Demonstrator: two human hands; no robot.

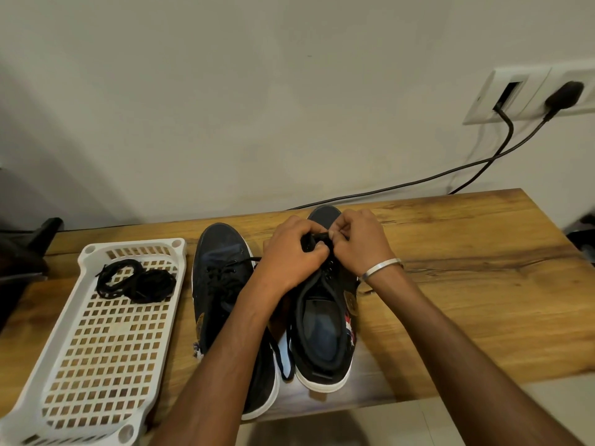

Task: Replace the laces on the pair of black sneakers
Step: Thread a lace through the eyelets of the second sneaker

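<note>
Both forearms reach in from 6 o'clock, meeting over the right sneaker [325, 317] at the table's [467, 252] centre. The left hand [289, 252] curls its fingers around the black lace [317, 241] near the toe eyelets, while the right hand [357, 243], just at its 3 o'clock, pinches the same lace. The left sneaker [222, 284] lies touching at 9 o'clock, with spare laces [135, 280] in a white basket [64, 333] beyond.

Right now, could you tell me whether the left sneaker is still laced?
Laced, it seems: the left sneaker shows a black lace crossing its eyelets, while both hands work at the right sneaker.
</note>
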